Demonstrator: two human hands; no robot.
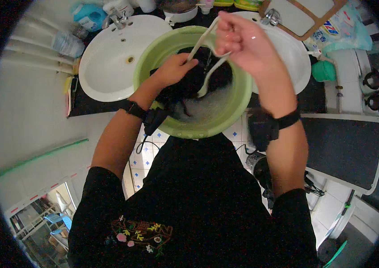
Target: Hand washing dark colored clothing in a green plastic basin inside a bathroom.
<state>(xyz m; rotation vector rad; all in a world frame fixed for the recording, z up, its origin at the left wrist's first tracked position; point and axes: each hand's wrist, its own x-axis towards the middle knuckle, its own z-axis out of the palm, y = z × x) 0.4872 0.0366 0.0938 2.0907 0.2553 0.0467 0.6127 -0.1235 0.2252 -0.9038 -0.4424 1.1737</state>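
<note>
A green plastic basin (pixel 243 110) stands before me, holding wet black cloth (pixel 221 73) in sudsy water (pixel 209 107). My left hand (pixel 174 70) grips the cloth on the basin's left side, thumb extended beside a whitish cord (pixel 211 75). Above the right part of the basin, my right hand (pixel 239 43) is raised with its fingers curled around the cord. One stretch of cord slants from it down to my left hand; a loose end hangs toward the water. The cloth's shape is hard to make out.
White washbasins, one at left (pixel 109 73) and one at right (pixel 290 67), flank the green basin. Each has a metal faucet, left (pixel 120 20) and right (pixel 271 17). A blue bottle (pixel 89 16) stands back left. A wood-framed mirror (pixel 305 16) and dark board (pixel 343 147) are at right.
</note>
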